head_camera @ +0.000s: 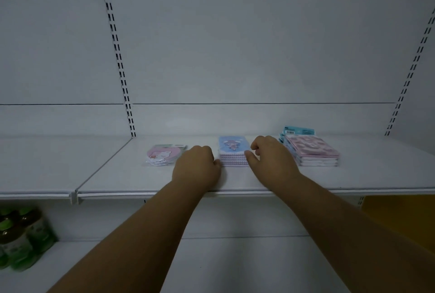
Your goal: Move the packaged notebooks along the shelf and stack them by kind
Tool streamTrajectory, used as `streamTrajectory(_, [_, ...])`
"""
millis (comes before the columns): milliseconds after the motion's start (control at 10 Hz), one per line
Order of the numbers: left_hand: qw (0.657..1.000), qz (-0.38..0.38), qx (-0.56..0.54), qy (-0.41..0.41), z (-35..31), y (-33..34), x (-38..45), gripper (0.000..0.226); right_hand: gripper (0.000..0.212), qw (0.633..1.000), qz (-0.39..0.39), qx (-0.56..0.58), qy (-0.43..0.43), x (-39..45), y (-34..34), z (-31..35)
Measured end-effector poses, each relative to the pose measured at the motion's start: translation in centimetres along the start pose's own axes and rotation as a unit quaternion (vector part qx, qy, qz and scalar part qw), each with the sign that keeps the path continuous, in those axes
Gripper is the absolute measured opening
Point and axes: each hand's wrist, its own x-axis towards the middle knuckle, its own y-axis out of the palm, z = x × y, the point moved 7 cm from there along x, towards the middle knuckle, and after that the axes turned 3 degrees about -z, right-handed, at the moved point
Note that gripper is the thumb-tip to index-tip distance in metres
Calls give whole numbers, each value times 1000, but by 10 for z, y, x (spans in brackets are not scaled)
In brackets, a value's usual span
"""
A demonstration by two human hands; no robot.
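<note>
Bottles (pixel 22 238) with green caps stand at the far left on the lower shelf, dim and blurred. Above them runs the white shelf (pixel 235 181) that carries our notebooks. Furthest left on it lies a heart-shaped pink pack (pixel 162 154) in clear wrap, flat and on its own. Just beside it sits our left hand (pixel 196 166), curled into a loose fist with the knuckles pressed against the left edge of the middle stack (pixel 233 151); whether the fingers actually grip anything we cannot tell. That stack is a pile of several wrapped notebooks with a blue cartoon cover on top, lying flat near the middle of the shelf. Our right hand (pixel 268 156) rests at its right side, thumb touching the front right corner, the other fingers bent above the top cover and not closed on it. Just right of this hand, partly hidden by it, lies a taller stack of pink notebooks (pixel 315 151). Behind that, a teal pack (pixel 299 130) with a barcode label leans up against the back panel.
</note>
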Motion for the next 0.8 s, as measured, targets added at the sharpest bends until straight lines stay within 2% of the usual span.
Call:
streamTrajectory(100, [998, -50, 24, 26, 11, -17, -11, 27, 26, 999, -17, 27, -44, -2, -6, 25])
streamTrajectory(200, [998, -45, 16, 37, 30, -28, -22, 26, 28, 997, -23, 23, -74, -12, -8, 56])
streamTrajectory(300, [996, -63, 21, 62, 46, -41, -29, 27, 32, 995, -24, 67, -67, -19, -9, 88])
streamTrajectory(400, [994, -68, 30, 83, 61, -52, -37, 31, 27, 980, -8, 196, 45, -25, -11, 111])
streamTrajectory(500, [993, -55, 31, 102, 79, -55, -47, 34, 30, 803, 59, 535, 258, -39, -5, 134])
streamTrajectory(600, [991, -53, 28, 123, 90, -63, -54, 36, 39, 612, 85, 734, 282, -55, -29, 177])
streamTrajectory(700, [988, -50, 30, 141, 91, -74, -59, 38, 33, 587, 73, 788, 170, -60, -86, 215])
streamTrajectory(800, [985, -45, 48, 157, 86, -83, -60, 40, 27, 583, 81, 808, -4, -67, -173, 252])
